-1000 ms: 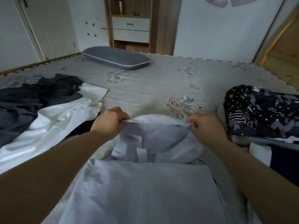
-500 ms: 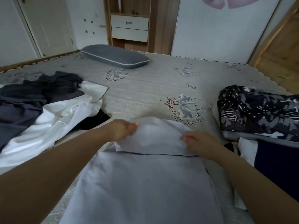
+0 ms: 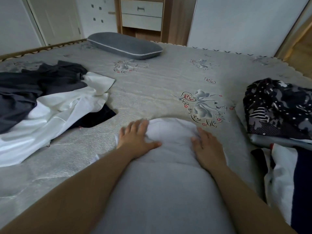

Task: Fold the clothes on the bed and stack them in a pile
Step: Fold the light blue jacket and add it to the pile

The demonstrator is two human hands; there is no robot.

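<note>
A pale lilac-grey garment (image 3: 168, 174) lies flat on the bed (image 3: 152, 92) in front of me, its far end folded over. My left hand (image 3: 135, 139) presses flat on the left side of the fold, fingers straight. My right hand (image 3: 207, 147) lies flat on the right side, fingers straight. To the left lies an unfolded heap: a dark grey garment (image 3: 33, 86), a white garment (image 3: 55, 115) and a black piece (image 3: 98, 119) under it. On the right sits a stack topped by a dark patterned garment (image 3: 278, 107).
A grey pillow (image 3: 125, 45) lies at the far side of the bed. Behind it stand a wooden cabinet with white drawers (image 3: 141, 16) and a white door. A white and navy garment (image 3: 287, 174) lies at the right edge, near my right forearm.
Both hands brought the garment's far end toward me and laid it down, then let go and flattened onto the fold. The camera tilted down and closer.
</note>
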